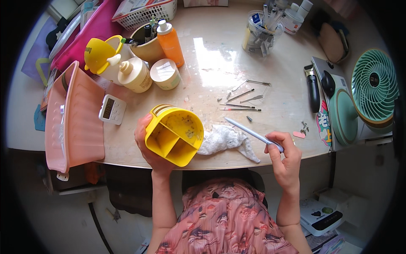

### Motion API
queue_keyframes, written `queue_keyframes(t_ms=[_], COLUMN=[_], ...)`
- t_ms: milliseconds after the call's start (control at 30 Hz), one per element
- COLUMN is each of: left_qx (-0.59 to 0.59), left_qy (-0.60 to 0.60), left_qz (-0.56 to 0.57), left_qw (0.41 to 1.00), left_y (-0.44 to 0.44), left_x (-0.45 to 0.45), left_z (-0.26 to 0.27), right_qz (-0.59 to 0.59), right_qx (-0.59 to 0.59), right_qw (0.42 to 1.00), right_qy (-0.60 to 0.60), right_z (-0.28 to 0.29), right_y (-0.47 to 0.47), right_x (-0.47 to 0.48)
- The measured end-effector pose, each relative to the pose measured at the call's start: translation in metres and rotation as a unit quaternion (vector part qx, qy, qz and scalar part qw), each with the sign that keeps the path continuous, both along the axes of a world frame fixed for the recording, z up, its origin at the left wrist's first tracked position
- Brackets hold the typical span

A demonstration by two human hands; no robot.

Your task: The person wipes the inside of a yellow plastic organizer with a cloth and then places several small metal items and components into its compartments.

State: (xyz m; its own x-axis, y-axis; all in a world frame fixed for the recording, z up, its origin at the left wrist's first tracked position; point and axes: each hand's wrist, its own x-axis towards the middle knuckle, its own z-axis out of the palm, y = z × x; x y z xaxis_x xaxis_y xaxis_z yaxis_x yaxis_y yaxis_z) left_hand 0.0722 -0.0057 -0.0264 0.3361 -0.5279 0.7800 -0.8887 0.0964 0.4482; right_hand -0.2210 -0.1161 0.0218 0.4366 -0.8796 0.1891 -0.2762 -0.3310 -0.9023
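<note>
My left hand [148, 143] grips a yellow divided pen holder [175, 142] by its left side, its open top tilted up at me. Three compartments show inside, and dark smudges mark the bottom of the largest. Between the thumb and fingers of my right hand [284, 158] is a pale blue pen [253, 134], its tip angled up and left. A crumpled white cloth [225, 141] lies on the table between my hands. Beyond it are several pen refills [241, 110], a small grey cone-shaped pen tip [249, 118] and a compass [258, 83].
On the left stand a pink plastic bin [84, 127], a white digital timer [112, 109], a cream pump bottle [134, 76] and an orange bottle [171, 44]. A clear pen cup [261, 41] is at the back. To the right are a hair clipper [312, 89], small screws [304, 127] and a green fan [374, 85].
</note>
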Motion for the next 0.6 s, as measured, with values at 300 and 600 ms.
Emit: queue_keyframes(t_ms=[300,600], left_qx=[0.009,-0.029], left_qy=[0.026,0.051], left_qz=[0.005,-0.001], left_qw=[1.000,0.998], left_y=[0.000,-0.002], left_x=[-0.005,-0.001], left_z=[0.007,-0.001], right_qz=[-0.010,0.054], right_qx=[-0.123,-0.276], right_qw=[0.990,0.948], right_qy=[0.072,0.146], right_z=[-0.011,-0.015], right_y=[-0.012,-0.054], right_x=[0.002,0.027])
